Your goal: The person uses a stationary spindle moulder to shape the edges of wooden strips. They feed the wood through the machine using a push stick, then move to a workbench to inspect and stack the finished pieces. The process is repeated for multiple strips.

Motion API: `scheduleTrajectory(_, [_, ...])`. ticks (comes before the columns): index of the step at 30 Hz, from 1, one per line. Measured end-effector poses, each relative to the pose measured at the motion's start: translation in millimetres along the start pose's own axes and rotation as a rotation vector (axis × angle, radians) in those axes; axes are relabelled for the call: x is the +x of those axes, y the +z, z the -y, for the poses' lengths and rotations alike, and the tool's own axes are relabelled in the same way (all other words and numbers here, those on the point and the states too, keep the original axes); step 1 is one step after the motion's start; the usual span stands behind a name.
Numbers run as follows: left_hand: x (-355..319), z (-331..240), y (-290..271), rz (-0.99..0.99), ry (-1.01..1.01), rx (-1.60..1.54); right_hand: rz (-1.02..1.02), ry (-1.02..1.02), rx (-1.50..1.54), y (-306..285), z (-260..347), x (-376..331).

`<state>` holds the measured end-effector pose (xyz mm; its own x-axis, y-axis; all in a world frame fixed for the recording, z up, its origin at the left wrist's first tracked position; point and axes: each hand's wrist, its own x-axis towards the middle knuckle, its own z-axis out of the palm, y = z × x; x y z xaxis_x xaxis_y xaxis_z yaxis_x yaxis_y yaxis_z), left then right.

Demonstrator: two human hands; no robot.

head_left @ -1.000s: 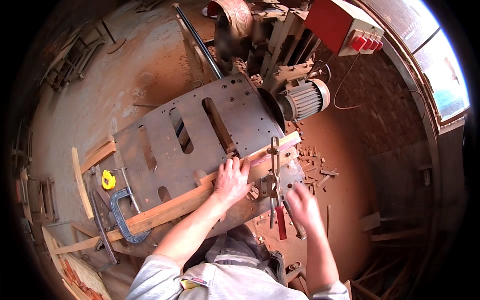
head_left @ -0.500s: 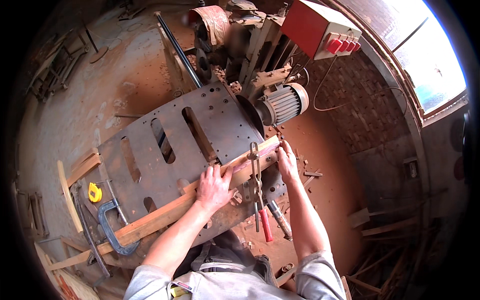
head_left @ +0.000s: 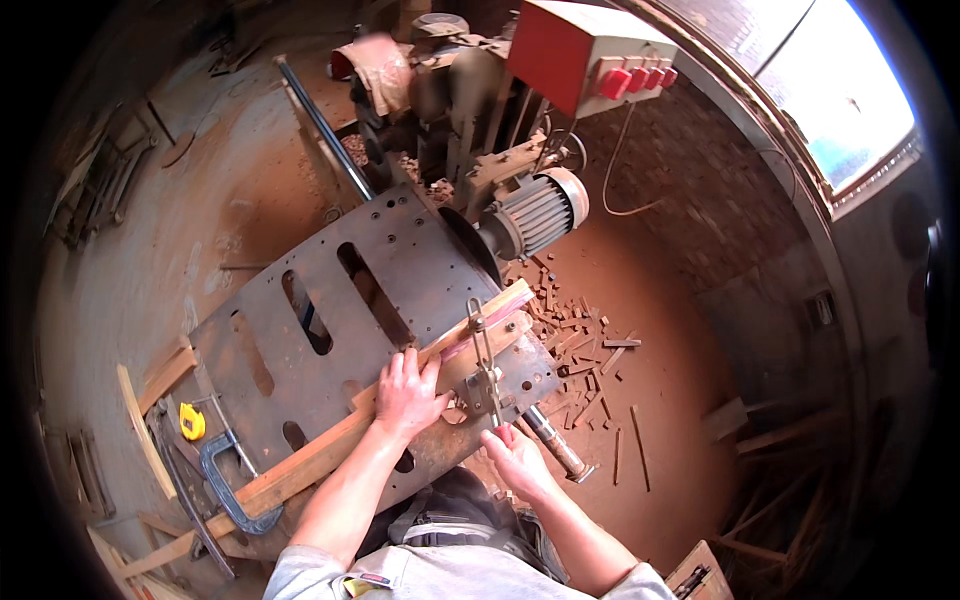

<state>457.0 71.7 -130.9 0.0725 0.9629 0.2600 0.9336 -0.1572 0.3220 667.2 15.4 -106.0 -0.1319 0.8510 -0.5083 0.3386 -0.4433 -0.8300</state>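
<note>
On the slotted metal machine table (head_left: 225,335) lies a long wooden fence board (head_left: 320,447), with a narrow wooden strip (head_left: 512,296) along its far side. My left hand (head_left: 405,400) is over the strip and board, its fingers bent onto the wood and its thumb toward the right. A metal toggle clamp (head_left: 484,350) stands across the board's right part, its slotted arm reaching over the strip. My right hand (head_left: 515,463) is closed round the clamp's red handle, which it mostly covers, near the table's front edge.
A grey C-clamp (head_left: 215,470) grips the board's left part, with a yellow tape measure (head_left: 192,421) beside it. Beyond the strip's right end are a dark round disc (head_left: 470,243) and an electric motor (head_left: 540,212). Wood offcuts (head_left: 575,345) litter the floor at right.
My right hand has left the strip's right end and come down and left onto the clamp's red handle. My left hand stays on the wood. The whole view has shifted somewhat.
</note>
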Motion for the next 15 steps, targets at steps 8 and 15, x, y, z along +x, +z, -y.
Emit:
scheduleTrajectory(8, [3.5, 0.8, 1.5, 0.011, -0.003, 0.022, -0.008, -0.054, -0.2, -3.5, 11.7, 3.1])
scheduleTrajectory(15, [3.9, 8.3, 3.3, -0.06, 0.03, 0.075, 0.014, -0.106, -0.219, 0.7, 7.2, 14.3])
